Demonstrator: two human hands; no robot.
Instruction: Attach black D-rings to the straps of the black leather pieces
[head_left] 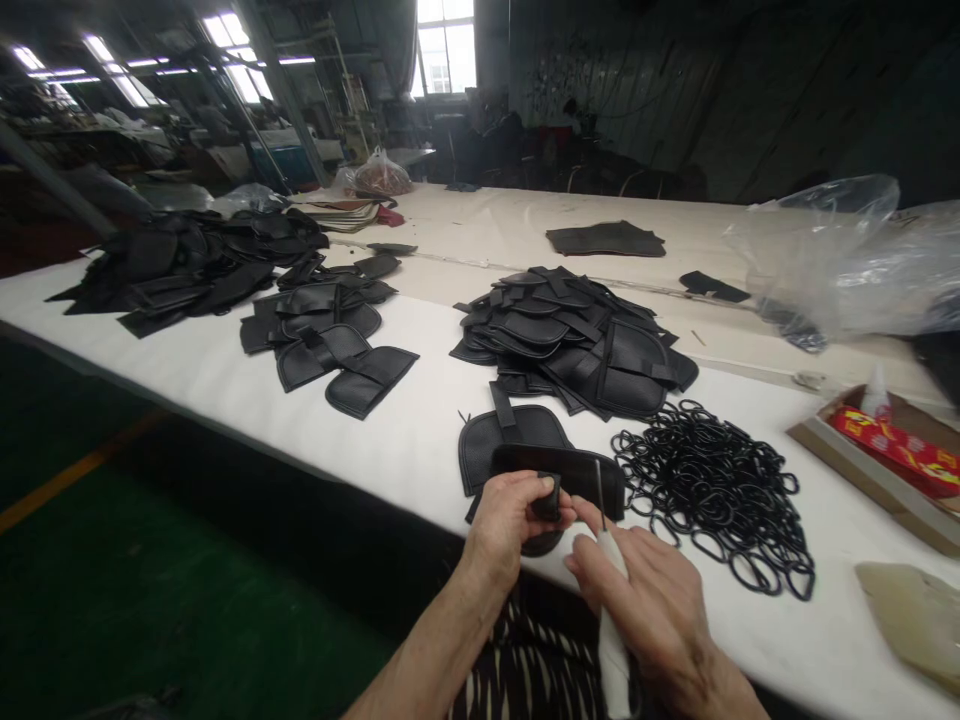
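Note:
My left hand pinches the folded strap of a black leather piece between thumb and fingers at the table's front edge. In my right hand is an awl with a white handle, its thin metal shaft pointing up and away. The right fingertips touch the folded strap beside my left fingers. Just beyond my hands lies another stitched black leather piece with a strap sticking up. A heap of black metal rings, many D-shaped, sits right of my hands.
Behind my hands rises a pile of black leather pieces; further piles lie left. At right stand an open cardboard box with a red packet, a clear plastic bag and a yellowish block. The table edge runs close to me.

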